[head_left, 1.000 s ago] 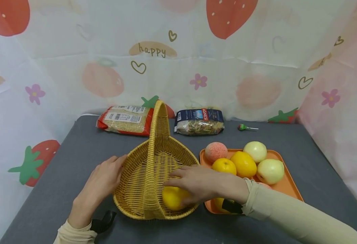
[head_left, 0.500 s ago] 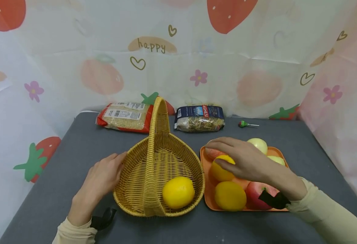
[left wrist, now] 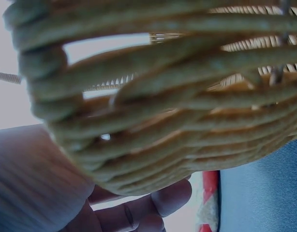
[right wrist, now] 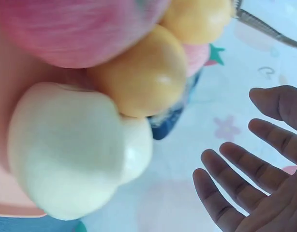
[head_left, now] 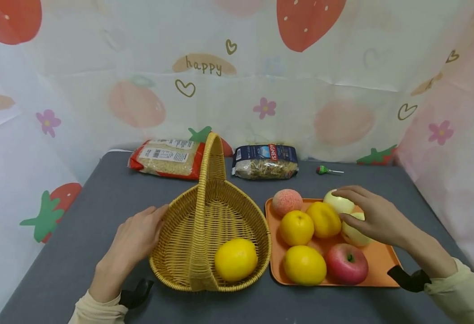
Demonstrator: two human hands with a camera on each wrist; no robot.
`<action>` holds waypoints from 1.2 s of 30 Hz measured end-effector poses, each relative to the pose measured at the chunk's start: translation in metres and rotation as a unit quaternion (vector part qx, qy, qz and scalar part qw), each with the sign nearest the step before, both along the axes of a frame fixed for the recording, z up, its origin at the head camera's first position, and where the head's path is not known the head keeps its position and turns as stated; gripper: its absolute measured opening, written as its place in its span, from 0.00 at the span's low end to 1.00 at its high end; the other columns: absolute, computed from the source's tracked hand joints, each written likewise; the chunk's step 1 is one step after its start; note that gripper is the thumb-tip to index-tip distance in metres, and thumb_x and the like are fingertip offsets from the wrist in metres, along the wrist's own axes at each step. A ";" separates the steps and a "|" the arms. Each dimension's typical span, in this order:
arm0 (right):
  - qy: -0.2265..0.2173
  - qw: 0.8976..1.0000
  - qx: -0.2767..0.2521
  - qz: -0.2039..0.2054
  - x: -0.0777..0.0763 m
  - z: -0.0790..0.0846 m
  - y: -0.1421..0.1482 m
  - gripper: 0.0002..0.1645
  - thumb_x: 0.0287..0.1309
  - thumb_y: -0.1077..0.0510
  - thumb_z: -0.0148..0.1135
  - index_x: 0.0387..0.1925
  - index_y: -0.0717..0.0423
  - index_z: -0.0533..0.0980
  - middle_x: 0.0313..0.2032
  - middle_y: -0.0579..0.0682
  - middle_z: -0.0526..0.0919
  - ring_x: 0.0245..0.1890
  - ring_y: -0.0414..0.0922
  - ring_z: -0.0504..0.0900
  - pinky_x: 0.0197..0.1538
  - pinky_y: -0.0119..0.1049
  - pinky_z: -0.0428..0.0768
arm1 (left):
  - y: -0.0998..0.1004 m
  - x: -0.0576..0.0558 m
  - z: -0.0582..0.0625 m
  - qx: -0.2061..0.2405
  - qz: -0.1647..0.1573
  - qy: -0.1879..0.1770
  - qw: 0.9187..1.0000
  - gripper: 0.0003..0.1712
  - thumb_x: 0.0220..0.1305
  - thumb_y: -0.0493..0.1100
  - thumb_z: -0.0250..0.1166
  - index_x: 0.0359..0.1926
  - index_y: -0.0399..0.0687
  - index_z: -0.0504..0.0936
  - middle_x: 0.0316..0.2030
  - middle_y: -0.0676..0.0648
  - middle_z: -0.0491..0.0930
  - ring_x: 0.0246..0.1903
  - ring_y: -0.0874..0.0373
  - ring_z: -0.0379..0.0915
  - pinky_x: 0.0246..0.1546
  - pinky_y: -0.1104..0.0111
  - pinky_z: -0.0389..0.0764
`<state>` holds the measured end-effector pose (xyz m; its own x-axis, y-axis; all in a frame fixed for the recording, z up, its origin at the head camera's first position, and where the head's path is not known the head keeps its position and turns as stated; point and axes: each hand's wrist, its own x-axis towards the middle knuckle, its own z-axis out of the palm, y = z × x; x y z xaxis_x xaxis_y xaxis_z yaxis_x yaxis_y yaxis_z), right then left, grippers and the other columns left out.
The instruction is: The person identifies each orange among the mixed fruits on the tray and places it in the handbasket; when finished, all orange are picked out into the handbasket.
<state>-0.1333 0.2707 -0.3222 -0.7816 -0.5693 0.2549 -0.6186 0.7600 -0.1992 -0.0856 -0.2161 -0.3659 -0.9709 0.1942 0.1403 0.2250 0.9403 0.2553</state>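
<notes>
My left hand [head_left: 137,238] rests against the left rim of a wicker basket [head_left: 176,229] with a tall handle. In the left wrist view, its fingers [left wrist: 172,198] lie along the outside of the woven wall. Inside the basket, on the right, is a lemon [head_left: 236,259]. My right hand [head_left: 376,216] hovers with spread fingers over the right side of an orange tray [head_left: 382,265], holding nothing. Below it lie two pale green round fruits [head_left: 356,230], partly hidden. Also on the tray are a red apple [head_left: 346,264], another lemon [head_left: 304,265], an orange [head_left: 297,228] and a yellow-orange fruit [head_left: 324,219].
A pink, rough-skinned fruit [head_left: 287,202] sits at the tray's back left corner. Along the back of the grey table lie a red-edged bag of rice [head_left: 166,158], a dark blue pasta bag [head_left: 265,162] and a lollipop [head_left: 328,170]. A printed cloth hangs behind.
My right hand has let go of the lemon in the basket and moved right across the tray to the pale fruits. The left hand has stayed at the basket rim.
</notes>
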 end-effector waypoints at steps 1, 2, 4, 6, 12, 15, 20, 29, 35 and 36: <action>-0.010 1.000 0.006 -0.006 -0.001 -0.002 0.000 0.30 0.53 0.59 0.71 0.59 0.54 0.74 0.57 0.56 0.77 0.52 0.56 0.80 0.46 0.55 0.82 | 0.000 -0.001 0.000 0.000 -0.001 0.001 1.000 0.20 0.69 0.37 0.57 0.61 0.38 0.76 0.34 0.43 0.80 0.22 0.57 0.68 0.19 0.64 0.68; -0.021 1.000 0.013 -0.010 -0.001 -0.004 0.000 0.31 0.54 0.58 0.71 0.60 0.54 0.74 0.58 0.56 0.76 0.53 0.57 0.79 0.47 0.56 0.81 | 0.000 -0.001 0.000 -0.001 -0.002 0.002 1.000 0.20 0.69 0.37 0.57 0.61 0.38 0.76 0.34 0.43 0.80 0.22 0.57 0.69 0.19 0.64 0.68; -0.046 0.998 0.029 -0.016 -0.002 -0.006 -0.002 0.32 0.55 0.56 0.70 0.62 0.54 0.73 0.60 0.58 0.74 0.56 0.59 0.77 0.48 0.58 0.81 | 0.000 -0.001 0.000 -0.002 -0.001 -0.002 1.000 0.21 0.69 0.37 0.57 0.61 0.38 0.76 0.34 0.42 0.80 0.23 0.57 0.69 0.19 0.64 0.68; -0.066 0.997 0.046 -0.016 -0.003 -0.008 -0.005 0.34 0.55 0.55 0.70 0.63 0.53 0.72 0.63 0.60 0.72 0.58 0.61 0.75 0.48 0.58 0.81 | 0.000 -0.002 0.000 -0.004 0.001 -0.010 1.000 0.21 0.69 0.37 0.57 0.61 0.39 0.76 0.35 0.42 0.80 0.23 0.56 0.69 0.19 0.64 0.69; -0.099 0.991 0.093 -0.010 -0.008 -0.010 -0.014 0.38 0.53 0.54 0.71 0.66 0.52 0.69 0.66 0.63 0.68 0.63 0.64 0.70 0.53 0.61 0.78 | 0.000 -0.001 0.000 -0.006 0.006 -0.015 1.000 0.21 0.69 0.37 0.58 0.61 0.39 0.76 0.37 0.41 0.81 0.26 0.53 0.74 0.22 0.59 0.74; -0.095 0.988 0.119 0.001 -0.012 -0.015 -0.017 0.41 0.52 0.51 0.72 0.67 0.51 0.68 0.68 0.61 0.68 0.66 0.64 0.67 0.57 0.66 0.73 | -0.001 -0.002 0.000 -0.005 0.006 -0.008 1.000 0.21 0.68 0.37 0.59 0.61 0.39 0.77 0.37 0.41 0.81 0.27 0.52 0.75 0.22 0.58 0.75; -0.075 0.983 0.164 0.033 -0.016 -0.023 -0.015 0.44 0.48 0.48 0.74 0.67 0.50 0.69 0.67 0.60 0.70 0.68 0.66 0.64 0.59 0.70 0.67 | 0.000 -0.002 0.000 -0.002 0.008 -0.012 1.000 0.21 0.68 0.37 0.58 0.61 0.39 0.77 0.38 0.41 0.81 0.27 0.51 0.76 0.22 0.58 0.75; -0.064 0.985 0.153 0.052 -0.021 -0.030 -0.017 0.44 0.44 0.51 0.77 0.63 0.57 0.69 0.62 0.60 0.76 0.66 0.67 0.67 0.63 0.67 0.65 | 0.000 -0.002 0.000 -0.004 0.006 -0.006 1.000 0.21 0.67 0.36 0.59 0.61 0.39 0.77 0.39 0.40 0.82 0.30 0.50 0.77 0.25 0.56 0.77; -0.071 0.985 0.148 0.044 -0.024 -0.032 -0.018 0.43 0.43 0.50 0.77 0.60 0.56 0.69 0.58 0.57 0.79 0.64 0.65 0.70 0.63 0.66 0.66 | -0.001 -0.002 -0.001 -0.001 0.003 -0.002 1.000 0.21 0.67 0.36 0.59 0.61 0.38 0.77 0.39 0.40 0.82 0.30 0.49 0.78 0.25 0.55 0.77; -0.072 0.986 0.146 0.045 -0.024 -0.033 -0.018 0.42 0.42 0.51 0.77 0.60 0.56 0.69 0.57 0.57 0.79 0.64 0.65 0.71 0.63 0.66 0.66 | -0.001 -0.002 -0.001 0.000 0.002 -0.001 1.000 0.21 0.67 0.36 0.59 0.60 0.38 0.77 0.39 0.40 0.82 0.29 0.49 0.77 0.25 0.56 0.77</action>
<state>-0.1573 0.2532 -0.3548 -0.7409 -0.6704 -0.0403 -0.6672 0.7415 -0.0706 -0.0872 -0.2168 -0.3666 -0.9719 0.1903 0.1386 0.2207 0.9414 0.2550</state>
